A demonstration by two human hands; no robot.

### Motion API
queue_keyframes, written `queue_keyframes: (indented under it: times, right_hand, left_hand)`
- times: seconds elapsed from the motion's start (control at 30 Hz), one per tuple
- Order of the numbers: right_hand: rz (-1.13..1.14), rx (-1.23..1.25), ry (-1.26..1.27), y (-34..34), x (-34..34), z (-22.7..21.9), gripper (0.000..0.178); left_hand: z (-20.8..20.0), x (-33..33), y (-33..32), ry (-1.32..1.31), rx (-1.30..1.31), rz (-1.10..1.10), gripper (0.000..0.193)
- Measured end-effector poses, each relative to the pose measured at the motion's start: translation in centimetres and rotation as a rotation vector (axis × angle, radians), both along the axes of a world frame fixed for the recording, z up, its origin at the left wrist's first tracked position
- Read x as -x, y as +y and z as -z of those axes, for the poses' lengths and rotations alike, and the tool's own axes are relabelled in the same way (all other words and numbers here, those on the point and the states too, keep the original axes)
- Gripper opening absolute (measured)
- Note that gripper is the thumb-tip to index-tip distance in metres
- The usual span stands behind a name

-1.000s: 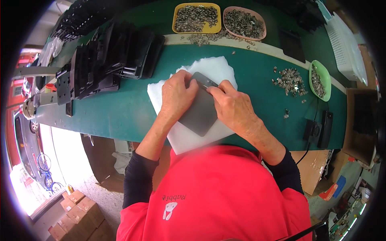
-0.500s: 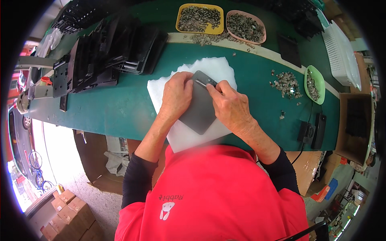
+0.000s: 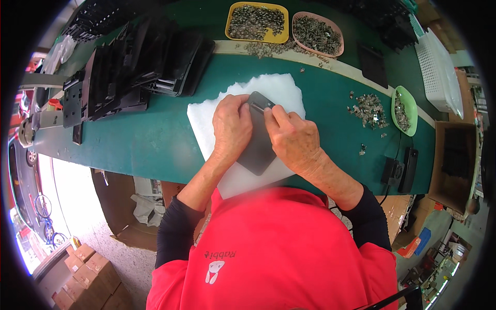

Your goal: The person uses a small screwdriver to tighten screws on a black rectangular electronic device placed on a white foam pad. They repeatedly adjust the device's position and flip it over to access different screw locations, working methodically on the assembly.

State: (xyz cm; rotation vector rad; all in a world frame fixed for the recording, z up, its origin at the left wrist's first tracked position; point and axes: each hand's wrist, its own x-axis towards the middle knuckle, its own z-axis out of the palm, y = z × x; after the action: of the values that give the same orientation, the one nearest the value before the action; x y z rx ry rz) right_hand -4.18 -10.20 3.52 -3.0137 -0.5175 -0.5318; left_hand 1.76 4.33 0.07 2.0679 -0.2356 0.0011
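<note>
A flat dark grey panel [image 3: 260,152] with rounded corners lies aslant on a white foam sheet [image 3: 206,124] in front of me. Near its far end are a narrow light-coloured slot and small round marks. My left hand [image 3: 232,126] is closed on the panel's left edge, fingertips close to the far corner. My right hand [image 3: 293,135] has its fingers drawn together and pressed against the panel beside the slot. Whatever sits between those fingertips, if anything, is too small and covered to make out.
Small metal clips fill a yellow tray [image 3: 283,37], a pink tray [image 3: 341,45] and a green bowl [image 3: 412,106]. Loose clips [image 3: 370,110] lie at right on the green table [image 3: 330,113]. Black plastic parts [image 3: 139,62] are stacked at left; a black device [image 3: 409,170] stands front right.
My right hand's fingers have bunched closer together at the slot. My left hand has shifted slightly right along the panel. The panel stays almost in place.
</note>
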Motion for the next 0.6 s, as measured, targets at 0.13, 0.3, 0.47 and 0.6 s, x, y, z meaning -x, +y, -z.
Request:
queue_keyframes:
  times: [0.13, 0.3, 0.47, 0.6]
  right_hand:
    - [-0.053, 0.079, 0.079, 0.5, -0.2, -0.6, 0.017]
    - [-0.067, 0.021, 0.201, 1.3, -0.9, -2.5, 0.008]
    - [-0.162, 0.059, 0.265, 2.6, -2.0, -3.9, 0.009]
    - [-0.19, 0.067, 0.34, 2.7, -3.8, -4.2, 0.012]
  left_hand:
    - [0.1, 0.3, 0.0, 0.003, -0.003, -0.013, 0.02]
    - [0.7, 0.3, -0.1, -0.022, -0.004, -0.018, 0.021]
    - [0.2, 0.0, 0.0, -0.071, 0.042, 0.052, 0.022]
    - [0.4, -0.5, 1.1, 0.002, 0.05, 0.042, 0.023]
